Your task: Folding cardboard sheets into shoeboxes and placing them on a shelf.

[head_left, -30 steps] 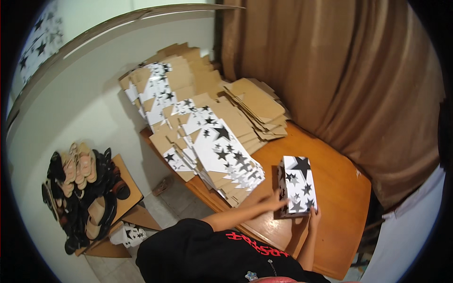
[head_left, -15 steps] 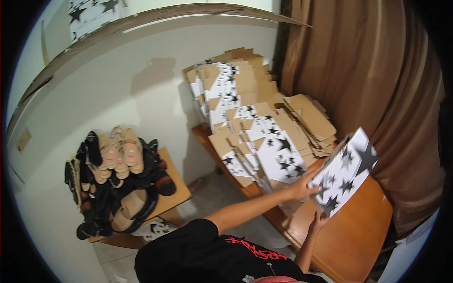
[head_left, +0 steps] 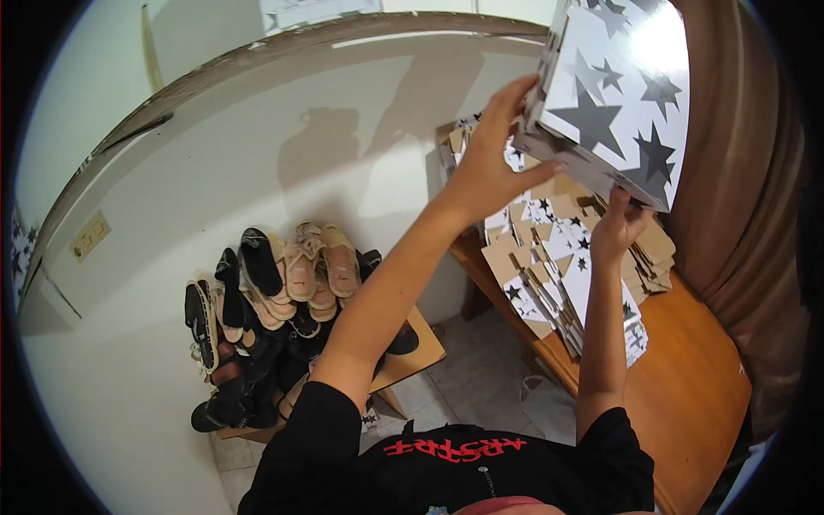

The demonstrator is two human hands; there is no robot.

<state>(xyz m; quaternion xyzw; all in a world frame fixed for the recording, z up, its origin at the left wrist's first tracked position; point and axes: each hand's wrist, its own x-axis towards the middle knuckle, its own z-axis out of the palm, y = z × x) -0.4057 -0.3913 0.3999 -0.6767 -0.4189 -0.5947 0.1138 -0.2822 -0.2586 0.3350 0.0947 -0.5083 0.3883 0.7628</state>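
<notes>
Since a second ago the white star-printed box (head_left: 620, 94) has risen from the wooden table (head_left: 687, 386) to the upper right of the frame, held aloft. The left hand (head_left: 489, 163) clasps its left edge, fingers pressed on the side; the right hand (head_left: 616, 225) pinches its lower corner. Below lie stacked flat star-printed box blanks (head_left: 558, 266); piled sandals (head_left: 275, 300) sit lower left.

Star-print box (head_left: 618, 94) top cut off by frame edge; its underside hides the right hand (head_left: 616, 225) fingertips.
</notes>
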